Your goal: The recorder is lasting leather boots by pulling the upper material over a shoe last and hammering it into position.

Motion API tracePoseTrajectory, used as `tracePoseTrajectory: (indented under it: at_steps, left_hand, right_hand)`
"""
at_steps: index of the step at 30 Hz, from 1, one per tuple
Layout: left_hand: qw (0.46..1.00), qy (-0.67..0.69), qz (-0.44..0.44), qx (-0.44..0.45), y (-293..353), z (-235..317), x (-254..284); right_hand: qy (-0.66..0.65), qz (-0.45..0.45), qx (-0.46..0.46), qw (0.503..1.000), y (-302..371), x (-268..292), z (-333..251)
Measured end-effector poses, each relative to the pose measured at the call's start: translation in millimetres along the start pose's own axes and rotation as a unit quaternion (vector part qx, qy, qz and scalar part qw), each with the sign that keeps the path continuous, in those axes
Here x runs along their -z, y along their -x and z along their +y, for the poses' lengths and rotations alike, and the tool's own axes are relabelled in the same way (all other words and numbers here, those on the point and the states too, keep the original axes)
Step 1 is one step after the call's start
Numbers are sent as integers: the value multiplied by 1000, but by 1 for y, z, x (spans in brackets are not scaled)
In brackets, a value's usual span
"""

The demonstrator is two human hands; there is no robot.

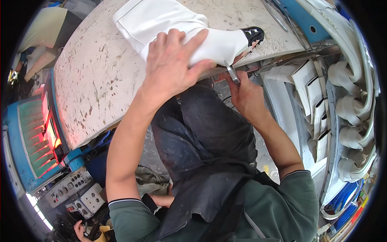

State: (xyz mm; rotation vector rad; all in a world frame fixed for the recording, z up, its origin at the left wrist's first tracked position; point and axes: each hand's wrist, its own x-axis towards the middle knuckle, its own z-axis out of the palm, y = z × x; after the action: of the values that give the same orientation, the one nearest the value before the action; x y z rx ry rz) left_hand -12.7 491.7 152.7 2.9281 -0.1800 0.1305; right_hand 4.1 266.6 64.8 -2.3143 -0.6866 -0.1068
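A white boot (pixel 219 44) lies on its side across the worn table edge, its shiny black toe end (pixel 253 35) pointing right. My left hand (pixel 171 64) grips it from above, thumb toward the toe and fingers spread over the foot. My right hand (pixel 248 94) is closed round a metal hand tool (pixel 232 74) that looks like pliers. The tool's tip meets the boot's lower edge just below the foot. A brownish patch of the boot's underside shows near the toe. The tool's handle is mostly hidden in my fist.
The paint-spattered pale table (pixel 86 88) curves around ahead. Left stands a blue machine with a glowing red heater (pixel 50 133), above control boxes (pixel 68 187). To the right, white boots (pixel 316 109) hang on a rack, beside thick white curved tubes (pixel 348 109). Another person's hand (pixel 79 230) shows lower left.
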Motion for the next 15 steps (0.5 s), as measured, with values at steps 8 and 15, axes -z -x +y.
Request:
tracePoseTrajectory:
  at_steps: [8, 15]
  left_hand:
    - [995, 18, 52, -85, -14, -5, -15]
    - [994, 27, 65, -80, -19, -2, -10]
  right_hand:
    - [-563, -157, -180, 791, 1, 12, 12]
    - [-243, 77, -6, 967, 7, -40, 15]
